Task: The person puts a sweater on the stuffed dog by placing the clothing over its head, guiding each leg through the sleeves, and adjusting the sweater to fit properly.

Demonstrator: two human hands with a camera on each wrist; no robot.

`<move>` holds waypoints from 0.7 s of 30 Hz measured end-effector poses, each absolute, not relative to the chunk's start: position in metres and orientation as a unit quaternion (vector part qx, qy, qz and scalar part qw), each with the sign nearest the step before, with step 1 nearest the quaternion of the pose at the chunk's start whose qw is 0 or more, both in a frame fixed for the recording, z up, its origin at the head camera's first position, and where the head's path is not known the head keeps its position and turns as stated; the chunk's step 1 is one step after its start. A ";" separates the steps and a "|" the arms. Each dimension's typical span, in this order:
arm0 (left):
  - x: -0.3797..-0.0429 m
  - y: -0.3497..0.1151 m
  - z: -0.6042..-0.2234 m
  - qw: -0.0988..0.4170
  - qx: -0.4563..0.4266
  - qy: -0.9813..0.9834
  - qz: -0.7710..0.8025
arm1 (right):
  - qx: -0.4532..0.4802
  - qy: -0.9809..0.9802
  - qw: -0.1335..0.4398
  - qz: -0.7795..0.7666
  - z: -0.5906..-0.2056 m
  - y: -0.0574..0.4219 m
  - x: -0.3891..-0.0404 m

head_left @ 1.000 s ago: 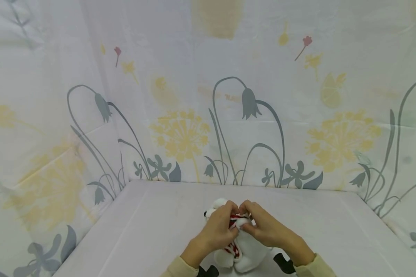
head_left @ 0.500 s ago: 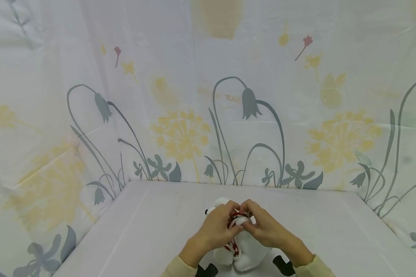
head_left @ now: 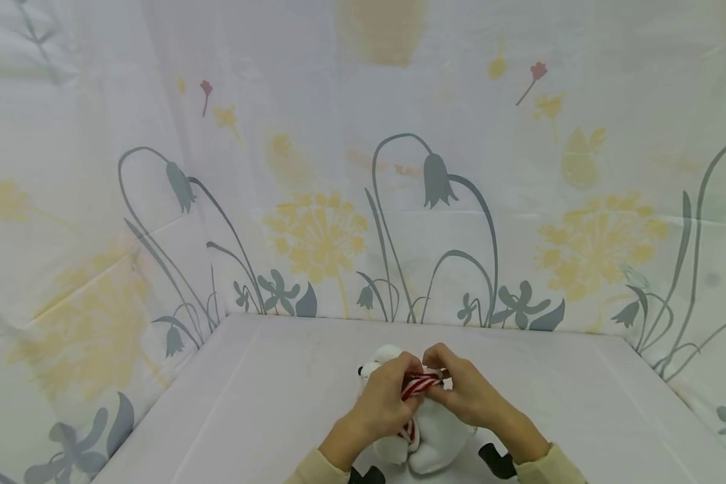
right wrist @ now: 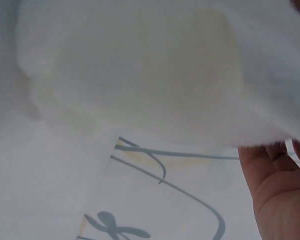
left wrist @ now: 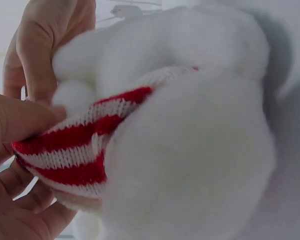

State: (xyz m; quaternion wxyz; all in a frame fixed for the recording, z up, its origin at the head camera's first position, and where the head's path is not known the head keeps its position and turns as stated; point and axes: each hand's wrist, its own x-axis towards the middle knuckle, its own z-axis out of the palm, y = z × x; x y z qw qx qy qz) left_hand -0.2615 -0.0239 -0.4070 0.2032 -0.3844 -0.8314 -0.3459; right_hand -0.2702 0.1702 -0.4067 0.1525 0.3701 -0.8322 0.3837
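A white plush toy animal (head_left: 438, 437) with a dark nose lies on the table. A red-and-white striped knitted scarf (head_left: 420, 384) crosses its body. My left hand (head_left: 382, 398) pinches the scarf between thumb and fingers; the left wrist view shows the stretched knit (left wrist: 65, 150) plainly. On the other side, my right hand (head_left: 468, 396) has curled fingers and thumb at the scarf's far end. In the right wrist view the toy's pale fur (right wrist: 140, 70) covers most of what that hand (right wrist: 282, 195) holds.
The toy lies on a white tabletop (head_left: 266, 403). A white cloth (head_left: 314, 87) printed with grey and yellow flowers hangs behind and at the sides. Black wrist pieces (head_left: 497, 461) show near the sleeves (head_left: 550, 467).
The striped scarf has been lifted and drawn taut between the two hands, showing more of its stripes. My right hand has shifted slightly right and up, away from the left.
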 end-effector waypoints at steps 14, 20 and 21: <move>-0.263 -0.018 -0.418 0.345 -0.375 -0.821 -0.259 | 0.447 -0.796 0.243 0.328 -0.405 0.177 -0.271; -0.260 -0.016 -0.418 0.353 -0.382 -0.814 -0.258 | 0.443 -0.791 0.201 0.370 -0.396 0.183 -0.269; -0.259 -0.016 -0.418 0.348 -0.383 -0.816 -0.258 | 0.436 -0.794 0.198 0.375 -0.395 0.183 -0.269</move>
